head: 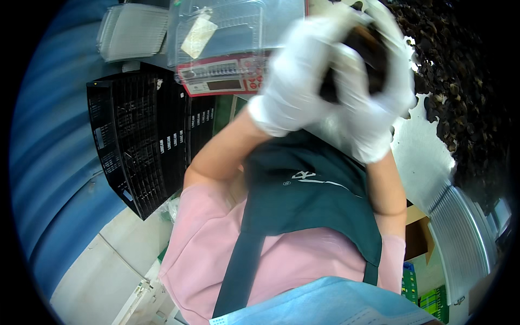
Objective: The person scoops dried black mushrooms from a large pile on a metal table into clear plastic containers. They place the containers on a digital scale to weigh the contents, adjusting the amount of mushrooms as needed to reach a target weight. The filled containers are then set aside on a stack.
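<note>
In white gloves, my left hand (298, 75) and my right hand (375, 101) are raised together, blurred, with their fingers curled around a handful of dark pieces (371, 55) that look like wood ear fungus. To the right, a large heap of the same dark pieces (451, 77) lies on a shiny metal surface (420, 150). Left of my hands is a red-edged digital weighing scale (223, 84), with a clear plastic container (239, 24) over its plate. A pale piece of card or paper (199, 36) shows on the container.
A stack of clear plastic containers (132, 32) stands beyond the scale at the left, and another clear ribbed stack (463, 243) is at the lower right. Black plastic crates (142, 134) stand at the left, near blue sheeting (61, 134). An open cardboard box (422, 235) is at the right.
</note>
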`<action>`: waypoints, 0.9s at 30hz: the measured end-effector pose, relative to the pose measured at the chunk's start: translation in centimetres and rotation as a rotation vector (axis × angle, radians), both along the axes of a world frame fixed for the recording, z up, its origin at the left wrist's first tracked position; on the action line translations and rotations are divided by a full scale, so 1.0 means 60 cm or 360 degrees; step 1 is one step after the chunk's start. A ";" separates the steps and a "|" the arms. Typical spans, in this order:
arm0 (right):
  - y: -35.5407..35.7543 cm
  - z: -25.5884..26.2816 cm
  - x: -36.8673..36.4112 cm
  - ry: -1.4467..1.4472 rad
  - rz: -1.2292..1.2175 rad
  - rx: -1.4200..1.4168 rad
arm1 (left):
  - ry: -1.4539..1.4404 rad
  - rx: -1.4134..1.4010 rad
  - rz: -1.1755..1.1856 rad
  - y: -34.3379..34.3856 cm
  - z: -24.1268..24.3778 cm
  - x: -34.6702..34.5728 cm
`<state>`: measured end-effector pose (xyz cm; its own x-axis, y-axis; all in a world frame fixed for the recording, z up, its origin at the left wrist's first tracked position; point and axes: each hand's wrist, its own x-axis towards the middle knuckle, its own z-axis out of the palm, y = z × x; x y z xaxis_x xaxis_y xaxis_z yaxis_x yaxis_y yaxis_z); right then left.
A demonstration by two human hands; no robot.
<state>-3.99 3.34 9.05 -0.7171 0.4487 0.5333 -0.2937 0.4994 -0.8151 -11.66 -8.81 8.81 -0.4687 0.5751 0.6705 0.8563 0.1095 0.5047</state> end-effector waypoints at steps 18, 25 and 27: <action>-0.128 -0.044 -0.210 0.0039 0.0319 0.0616 | -0.0029 -0.0939 0.0168 -0.218 0.007 -0.147; 0.048 -0.070 -0.077 -0.0090 -0.0166 0.0668 | 0.0094 -0.1061 0.0331 -0.195 -0.004 -0.126; 0.134 -0.087 -0.019 -0.0523 -0.0326 0.0862 | 0.0063 -0.0835 0.0368 -0.193 -0.001 -0.117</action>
